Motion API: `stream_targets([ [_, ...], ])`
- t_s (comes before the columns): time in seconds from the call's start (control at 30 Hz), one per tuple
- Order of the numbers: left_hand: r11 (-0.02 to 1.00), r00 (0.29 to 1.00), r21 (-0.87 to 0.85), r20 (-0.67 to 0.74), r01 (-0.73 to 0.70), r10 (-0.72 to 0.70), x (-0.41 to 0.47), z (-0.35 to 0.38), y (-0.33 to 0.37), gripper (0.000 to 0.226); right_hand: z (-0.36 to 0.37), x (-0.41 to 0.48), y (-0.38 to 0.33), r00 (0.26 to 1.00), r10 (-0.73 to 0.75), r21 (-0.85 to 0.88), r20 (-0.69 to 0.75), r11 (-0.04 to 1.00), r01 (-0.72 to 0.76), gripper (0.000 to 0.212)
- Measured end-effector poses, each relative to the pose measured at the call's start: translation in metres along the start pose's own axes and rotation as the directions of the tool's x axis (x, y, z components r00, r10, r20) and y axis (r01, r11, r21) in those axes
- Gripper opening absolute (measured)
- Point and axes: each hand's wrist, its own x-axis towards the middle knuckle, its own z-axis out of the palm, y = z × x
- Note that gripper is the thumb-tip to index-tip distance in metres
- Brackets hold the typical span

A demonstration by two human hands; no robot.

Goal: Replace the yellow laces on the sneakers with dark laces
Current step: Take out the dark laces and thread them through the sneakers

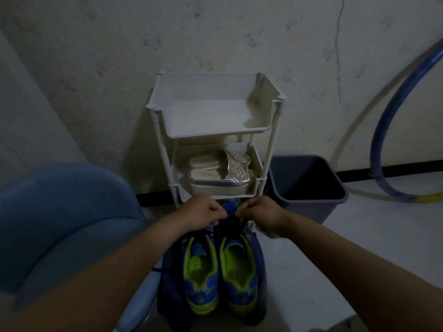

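Two blue sneakers with lime-green lining stand side by side, heels toward me: the left sneaker [200,271] and the right sneaker [239,269]. They rest on dark blue cloth [260,259]. My left hand [201,215] and my right hand [260,213] are over the toe ends, each with fingers curled and pinching a dark lace or fabric edge [231,212] between them. A dark lace end [157,270] trails out at the left. The fronts of the shoes are hidden by my hands.
A white tiered shelf rack [215,130] stands against the wall, with silver sandals [220,174] on its second tier. A grey bin [309,185] sits to its right, a blue chair [60,224] at my left, and a blue hoop [383,149] leans on the wall.
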Motion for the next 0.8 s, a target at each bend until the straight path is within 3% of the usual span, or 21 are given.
stream_targets([
  [0.13,0.999,0.996,-0.036,0.082,0.019,-0.016,-0.004,0.031,0.004,0.025,0.002,-0.003,-0.002,0.998,0.060,0.101,0.003,0.993,-0.060,0.014],
  [0.23,0.986,0.997,-0.149,-0.018,0.072,-0.076,0.000,0.043,0.008,0.025,0.001,0.000,-0.004,0.999,0.034,0.042,-0.005,0.999,-0.034,0.014],
  [0.3,0.971,0.989,-0.197,-0.043,0.132,-0.143,0.003,0.043,0.008,0.023,-0.003,0.005,-0.002,0.999,0.013,-0.165,-0.037,0.986,-0.019,0.013],
  [0.4,0.942,0.973,-0.261,-0.035,0.211,-0.227,0.003,0.044,0.013,0.025,-0.014,0.003,-0.001,0.998,0.029,-0.554,0.050,0.832,0.003,0.018],
  [0.53,0.869,0.948,-0.396,0.014,0.297,-0.318,0.005,0.046,0.024,0.016,-0.018,0.003,0.006,0.983,0.153,-0.719,0.099,0.694,-0.035,0.029],
  [0.7,0.919,0.929,-0.196,0.220,0.341,-0.298,-0.001,0.030,0.023,0.021,-0.017,0.013,0.019,0.986,0.145,-0.853,0.076,0.522,-0.011,0.037],
  [0.8,0.949,0.944,-0.124,0.201,0.290,-0.262,-0.001,0.023,0.013,0.018,-0.014,0.011,0.021,0.990,0.120,-0.872,0.070,0.490,0.002,0.038],
])
